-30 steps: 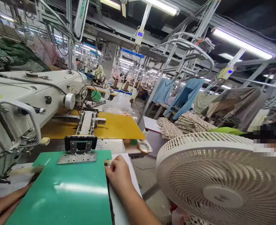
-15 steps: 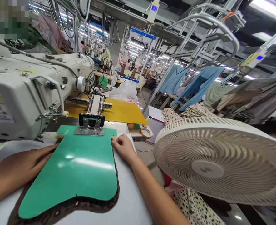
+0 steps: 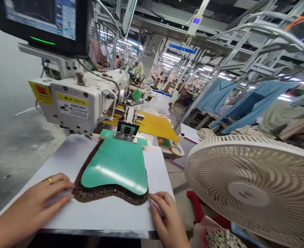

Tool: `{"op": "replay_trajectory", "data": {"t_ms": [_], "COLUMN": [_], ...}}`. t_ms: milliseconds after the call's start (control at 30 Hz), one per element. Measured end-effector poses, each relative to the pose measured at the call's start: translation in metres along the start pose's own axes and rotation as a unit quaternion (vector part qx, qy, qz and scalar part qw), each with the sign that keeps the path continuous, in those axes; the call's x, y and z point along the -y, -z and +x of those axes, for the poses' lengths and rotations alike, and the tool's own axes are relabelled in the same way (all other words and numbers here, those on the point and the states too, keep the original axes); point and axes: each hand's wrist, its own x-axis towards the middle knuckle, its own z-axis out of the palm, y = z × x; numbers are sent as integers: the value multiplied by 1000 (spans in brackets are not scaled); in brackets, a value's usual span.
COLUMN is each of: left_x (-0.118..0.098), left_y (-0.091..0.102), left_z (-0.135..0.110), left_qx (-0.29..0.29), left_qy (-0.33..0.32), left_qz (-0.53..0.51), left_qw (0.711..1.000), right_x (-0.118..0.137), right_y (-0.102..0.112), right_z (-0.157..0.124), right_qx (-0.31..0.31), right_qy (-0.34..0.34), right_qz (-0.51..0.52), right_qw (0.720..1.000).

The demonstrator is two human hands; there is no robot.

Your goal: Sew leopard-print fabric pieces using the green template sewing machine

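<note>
A glossy green template (image 3: 116,163) lies over a dark brown patterned fabric piece (image 3: 113,193) on the white work board. The fabric shows beyond the template along its left side and curved near edge. At the fabric's near left corner, my left hand (image 3: 51,193), with a ring on one finger, pinches the edge between thumb and fingertips. My right hand (image 3: 166,215) has its thumb and forefinger closed at the near right corner. The template's far end sits under the metal plate of a clamp (image 3: 127,131), beside the white sewing machine head (image 3: 82,100).
A control screen (image 3: 43,24) rises above the machine at the left. On the right, a large white fan (image 3: 247,186) stands close to the board (image 3: 100,217). Behind are a yellow sheet (image 3: 157,124), a tape roll (image 3: 176,150) and hanging blue cloth (image 3: 257,103).
Both hands have come back from the template's far sides to the fabric's near corners. The view has swung left and pulled back, bringing the screen into sight.
</note>
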Motion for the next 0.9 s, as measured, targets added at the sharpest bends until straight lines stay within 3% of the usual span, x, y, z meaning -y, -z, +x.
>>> {"op": "replay_trajectory", "data": {"t_ms": [133, 267, 900], "left_x": [-20, -16, -14], "left_y": [-3, -8, -15], "left_z": [7, 9, 10], "left_qx": [23, -9, -9], "left_qy": [-48, -64, -112], "left_qz": [-11, -12, 25], "left_qw": [999, 998, 993], "right_x": [0, 3, 10], "right_y": [-12, -12, -10], "right_z": [-1, -1, 1], "right_qx": [-17, -12, -25], "right_qy": [24, 19, 47], "right_qz": [-65, -79, -110], "right_qw": [997, 997, 992]}}
